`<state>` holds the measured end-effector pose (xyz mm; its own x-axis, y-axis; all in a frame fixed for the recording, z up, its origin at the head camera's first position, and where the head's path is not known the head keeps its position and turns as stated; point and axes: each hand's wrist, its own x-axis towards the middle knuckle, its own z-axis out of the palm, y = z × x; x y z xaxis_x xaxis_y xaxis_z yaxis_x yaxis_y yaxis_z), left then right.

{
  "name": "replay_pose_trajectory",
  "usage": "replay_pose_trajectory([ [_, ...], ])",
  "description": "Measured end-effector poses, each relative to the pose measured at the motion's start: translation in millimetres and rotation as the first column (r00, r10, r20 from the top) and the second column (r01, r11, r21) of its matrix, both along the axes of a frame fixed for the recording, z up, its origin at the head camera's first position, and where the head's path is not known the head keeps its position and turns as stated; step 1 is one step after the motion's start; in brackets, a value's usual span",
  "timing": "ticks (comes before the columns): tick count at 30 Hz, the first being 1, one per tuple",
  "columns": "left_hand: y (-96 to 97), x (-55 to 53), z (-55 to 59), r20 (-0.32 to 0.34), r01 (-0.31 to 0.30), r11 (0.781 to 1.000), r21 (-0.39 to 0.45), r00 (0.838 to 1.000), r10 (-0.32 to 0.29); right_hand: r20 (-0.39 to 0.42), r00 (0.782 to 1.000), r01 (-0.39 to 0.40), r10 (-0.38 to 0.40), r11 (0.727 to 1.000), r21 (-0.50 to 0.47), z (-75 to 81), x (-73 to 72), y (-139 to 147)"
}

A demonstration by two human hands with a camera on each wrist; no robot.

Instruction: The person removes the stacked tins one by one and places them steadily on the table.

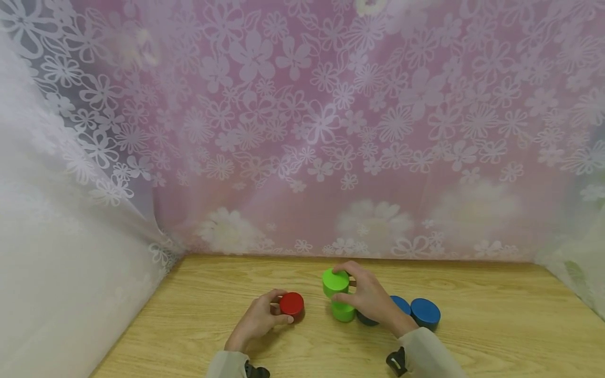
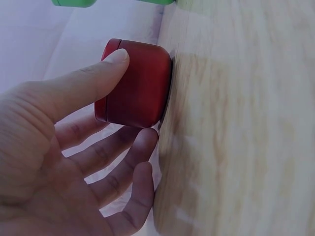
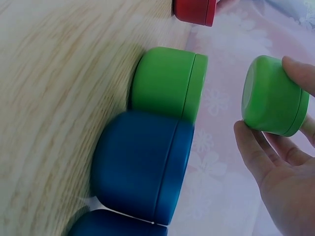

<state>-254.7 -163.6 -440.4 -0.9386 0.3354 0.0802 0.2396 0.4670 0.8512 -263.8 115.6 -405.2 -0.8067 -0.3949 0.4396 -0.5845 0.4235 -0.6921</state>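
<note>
My left hand (image 1: 259, 316) holds a red round lidded tin (image 1: 292, 305) at its side, and the tin stands on the table. In the left wrist view, the thumb lies across the red tin (image 2: 140, 83) with curled fingers behind it. A green lidded tin (image 1: 335, 282) is up off the table, gripped by the thumb and fingers of my right hand (image 1: 366, 291). Below it stands a second green tin (image 1: 343, 312), apart from the held one in the right wrist view, where it is beside a blue tin (image 3: 140, 167).
Blue tins stand to the right of the green one, partly hidden by the right hand and forearm; the rightmost blue tin (image 1: 425, 312) shows most. A flowered curtain (image 1: 331, 157) hangs behind the wooden table (image 1: 189, 325) and along its sides.
</note>
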Motion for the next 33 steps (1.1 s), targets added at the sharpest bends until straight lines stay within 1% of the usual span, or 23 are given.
replay_pose_trajectory([
  [5,-0.4,0.2,-0.9,-0.005,0.000,1.000,-0.004,1.000,0.000,0.002,1.000,0.004,-0.004,1.000,-0.003,0.2,1.8,3],
  [13,0.2,-0.3,-1.9,-0.031,0.004,1.000,-0.003,1.000,-0.004,0.000,1.000,0.011,-0.011,1.000,0.019,0.5,4.8,9],
  [19,1.0,0.6,-0.9,-0.026,-0.001,1.000,0.000,1.000,0.001,0.007,1.000,0.021,-0.021,1.000,0.019,-0.1,5.8,13],
  [25,0.5,1.6,-0.8,-0.011,-0.006,1.000,-0.007,1.000,0.006,0.014,1.000,0.013,-0.014,1.000,0.009,-0.5,8.1,17],
  [27,0.0,2.0,-0.7,-0.008,-0.007,1.000,-0.004,1.000,0.007,0.019,1.000,0.019,-0.019,1.000,0.005,-0.2,8.5,20],
  [33,0.5,1.0,-1.2,-0.030,0.004,1.000,-0.008,1.000,-0.004,0.005,0.999,0.052,-0.052,0.999,-0.006,-0.4,8.4,28],
])
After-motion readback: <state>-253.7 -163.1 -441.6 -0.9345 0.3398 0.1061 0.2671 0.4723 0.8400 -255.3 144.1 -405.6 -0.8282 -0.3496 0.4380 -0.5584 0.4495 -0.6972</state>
